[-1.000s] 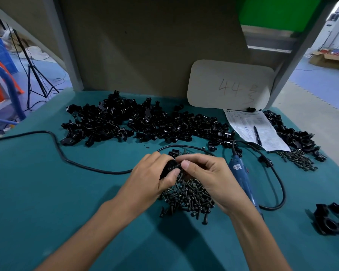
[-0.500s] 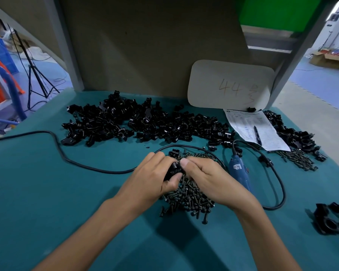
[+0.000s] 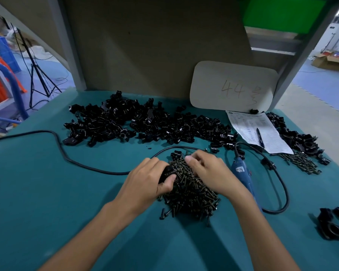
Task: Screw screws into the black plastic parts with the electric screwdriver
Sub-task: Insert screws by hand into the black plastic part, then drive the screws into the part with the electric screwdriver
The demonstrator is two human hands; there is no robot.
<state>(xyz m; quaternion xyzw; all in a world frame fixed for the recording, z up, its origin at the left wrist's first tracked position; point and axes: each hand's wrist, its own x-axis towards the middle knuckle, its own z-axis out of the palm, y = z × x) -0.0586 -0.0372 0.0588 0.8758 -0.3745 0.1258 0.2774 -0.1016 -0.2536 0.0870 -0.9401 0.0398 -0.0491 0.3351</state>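
A pile of screws (image 3: 190, 196) lies on the teal counter (image 3: 47, 192), near the middle and a little toward 6 o'clock. The left grip (image 3: 147, 182) sits at the pile's 9 o'clock edge. Its fingers and thumb are clenched round one black part (image 3: 166, 171), which is held against the screws. The right grip (image 3: 209, 173) lies over the pile from 3 o'clock, with its fingers (image 3: 191, 160) curled down into the screws at the pile's 12 o'clock. I cannot tell whether they pinch a screw. The two grips are near each other but apart, with screws showing between them.

The blue screwdriver (image 3: 243, 178) lies flat on the counter just beside the right grip, at its 3 o'clock, and neither grip touches it. Its lower end is hidden behind the right wrist. A black cord (image 3: 76, 162) comes in from the counter's 9 o'clock edge, passes behind the left grip and arcs past the pile's 12 o'clock.

A long heap (image 3: 145, 124) of black parts stretches across the back of the counter at 12 o'clock. A smaller heap (image 3: 301, 137) lies at 2 o'clock, with loose screws (image 3: 301, 163) just in front of it. Between the two heaps lies a paper (image 3: 270, 141) with a pen (image 3: 260, 136) on it. A card (image 3: 233, 87) marked "44" leans on the back wall at 1 o'clock.
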